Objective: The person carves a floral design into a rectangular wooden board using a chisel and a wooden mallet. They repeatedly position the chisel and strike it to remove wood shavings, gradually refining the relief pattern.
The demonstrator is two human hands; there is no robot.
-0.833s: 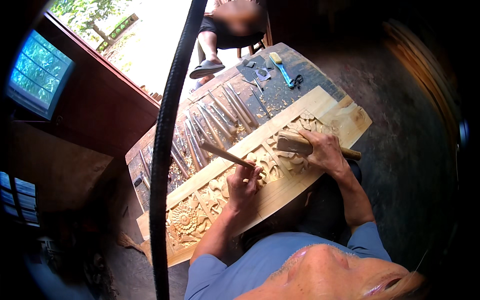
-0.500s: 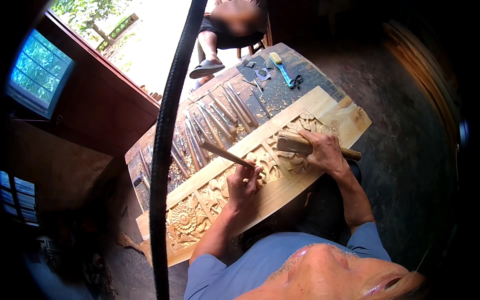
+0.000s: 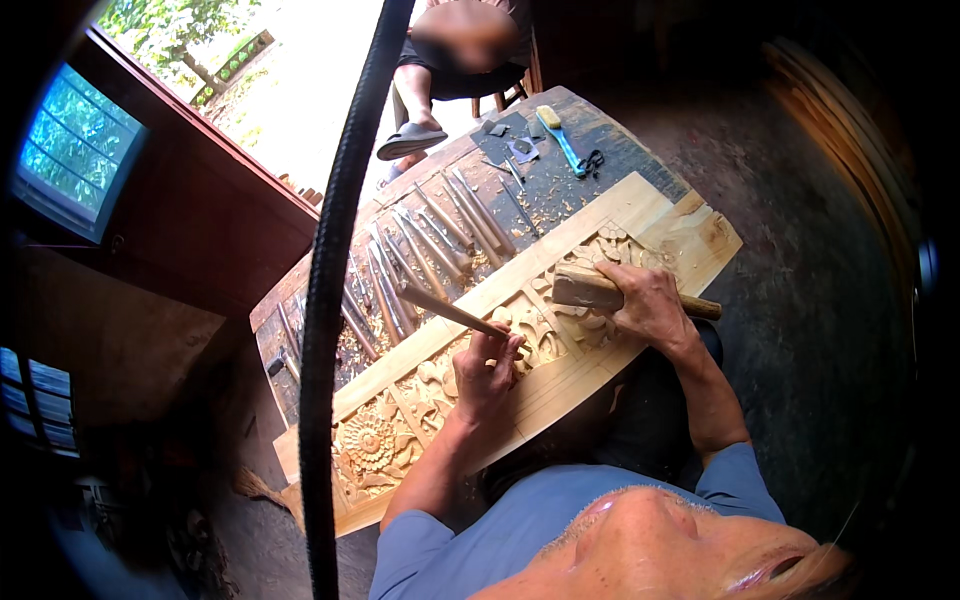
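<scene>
1. Workshop setting, dim on the near and right sides; bright daylight and greenery show through an opening at far left. Dark wooden tabletop (image 3: 610,130) runs diagonally from near left to far right.
2. Long pale carved wooden panel (image 3: 420,420) lies along the near edge of the tabletop, with floral and leaf relief cut along its middle band and a round flower motif toward its left end.
3. Left hand (image 3: 487,372) is closed around a chisel (image 3: 445,310), fingers wrapped low on the shaft; the wooden handle slants up and to the left, and the tip meets the carving at about the panel's middle.
4. Right hand (image 3: 650,305) grips a wooden mallet (image 3: 590,290). Its blocky head lies just right of the chisel, over the carved band; the handle end sticks out to the right past the hand.
5. Row of spare chisels (image 3: 430,250) lies side by side on the tabletop beyond the panel, among wood chips.
6. Blue-handled brush (image 3: 560,135) and small dark pieces sit at the far end of the tabletop.
7. Another person's leg with a grey slipper (image 3: 410,140) shows at the far edge.
8. Thick black cable (image 3: 330,300) hangs close across the view, left of centre.
</scene>
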